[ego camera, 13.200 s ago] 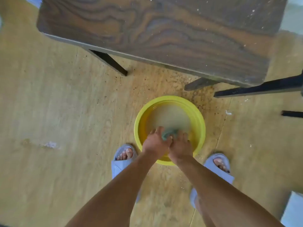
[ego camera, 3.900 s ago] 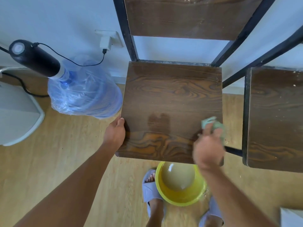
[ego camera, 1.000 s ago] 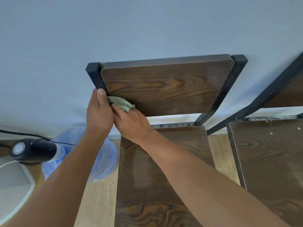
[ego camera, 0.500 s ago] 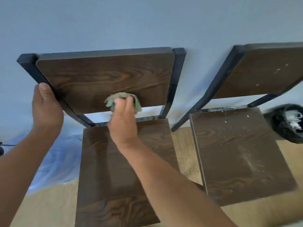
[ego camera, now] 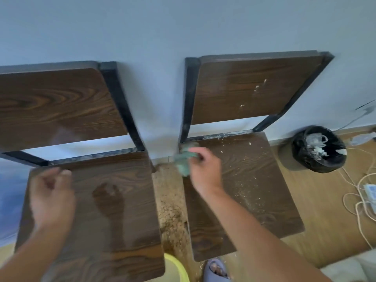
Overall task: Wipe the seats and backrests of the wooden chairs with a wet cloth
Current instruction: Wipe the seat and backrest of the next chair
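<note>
1. Since half a second ago the right hand [ego camera: 205, 171] has left the left chair's backrest [ego camera: 55, 106] and now sits at the far left corner of the right chair's seat [ego camera: 244, 190]. The left hand [ego camera: 51, 196] has dropped off the frame post.
2. Right hand closed around the green cloth [ego camera: 184, 161], bunched. The cloth hangs over the seat's left edge, its long axis running near to far; blurred.
3. Left hand hovers over the left chair's seat [ego camera: 114, 210], fingers loosely curled, holding nothing.
4. Count: two chairs side by side against the wall, two backrests. Right backrest [ego camera: 254, 90] and seat speckled with pale crumbs; left seat shows a dark wet patch.
5. One yellow basin [ego camera: 177, 269] at the near edge, one black bin [ego camera: 317, 149] far right.
</note>
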